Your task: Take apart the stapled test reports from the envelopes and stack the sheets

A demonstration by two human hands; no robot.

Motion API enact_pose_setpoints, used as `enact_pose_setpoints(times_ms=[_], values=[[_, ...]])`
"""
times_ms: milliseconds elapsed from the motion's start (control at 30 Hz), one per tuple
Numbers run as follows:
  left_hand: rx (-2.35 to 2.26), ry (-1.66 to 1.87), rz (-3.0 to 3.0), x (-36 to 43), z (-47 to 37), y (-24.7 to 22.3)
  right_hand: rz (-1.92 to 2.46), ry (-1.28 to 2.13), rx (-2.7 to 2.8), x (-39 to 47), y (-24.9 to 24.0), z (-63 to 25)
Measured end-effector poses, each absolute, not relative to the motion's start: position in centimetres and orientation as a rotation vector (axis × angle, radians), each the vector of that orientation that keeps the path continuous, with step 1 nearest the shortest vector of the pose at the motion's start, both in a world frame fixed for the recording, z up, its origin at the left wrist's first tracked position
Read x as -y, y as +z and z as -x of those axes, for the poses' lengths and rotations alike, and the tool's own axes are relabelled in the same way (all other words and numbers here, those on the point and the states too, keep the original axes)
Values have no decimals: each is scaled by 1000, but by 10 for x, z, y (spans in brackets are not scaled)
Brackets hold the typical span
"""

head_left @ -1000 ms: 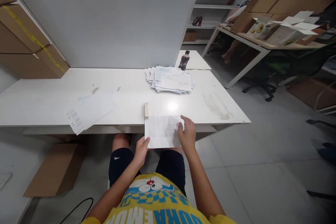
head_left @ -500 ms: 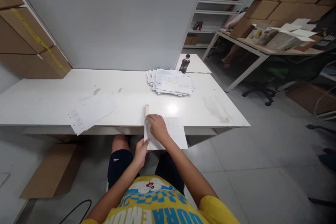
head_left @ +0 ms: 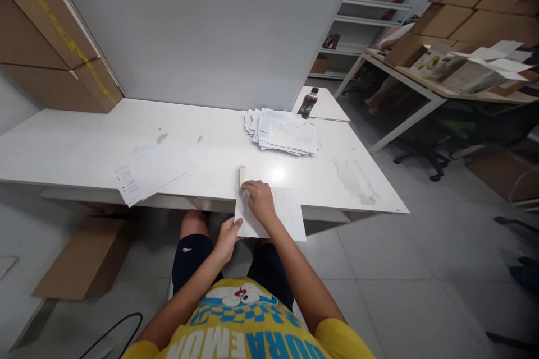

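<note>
My left hand (head_left: 227, 240) pinches the lower left edge of white printed sheets (head_left: 290, 216), thumb on top and fingers beneath. These sheets jut over the table's front edge above my lap. My right hand (head_left: 261, 199) is over their upper left part, its fingers curled at the near end of a slim cream stapler (head_left: 242, 174). The stapler stands on the table at the top left corner of the sheets. My fingers partly hide where it meets the paper. More loose sheets (head_left: 160, 171) lie fanned out to the left, slightly over the edge.
A pile of papers (head_left: 290, 133) lies toward the back of the white table (head_left: 219, 151), with a dark drink bottle (head_left: 307, 104) behind it. A whiteboard (head_left: 202, 28) stands along the back. Cardboard boxes (head_left: 63, 61) are stacked left; another carton (head_left: 86, 258) is on the floor.
The whole view has shifted and tilted slightly. Both hands keep nearly the same places on the sheets and the stapler; the right hand's fingers look a little more raised.
</note>
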State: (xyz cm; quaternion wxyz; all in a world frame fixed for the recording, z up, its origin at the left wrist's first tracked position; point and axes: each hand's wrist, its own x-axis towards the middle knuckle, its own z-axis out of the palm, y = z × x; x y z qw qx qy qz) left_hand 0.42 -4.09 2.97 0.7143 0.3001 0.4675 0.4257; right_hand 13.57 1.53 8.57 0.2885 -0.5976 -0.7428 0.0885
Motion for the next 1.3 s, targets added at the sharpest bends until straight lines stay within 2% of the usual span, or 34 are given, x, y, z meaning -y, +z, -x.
enact_pose_setpoints(times_ms=[967, 1300], values=[[-1020, 959, -660, 51, -7, 34, 1559, 246, 1961, -19, 73, -139], [-1016, 962, -678, 50, -8, 31, 1550, 193, 1967, -16, 54, -131]])
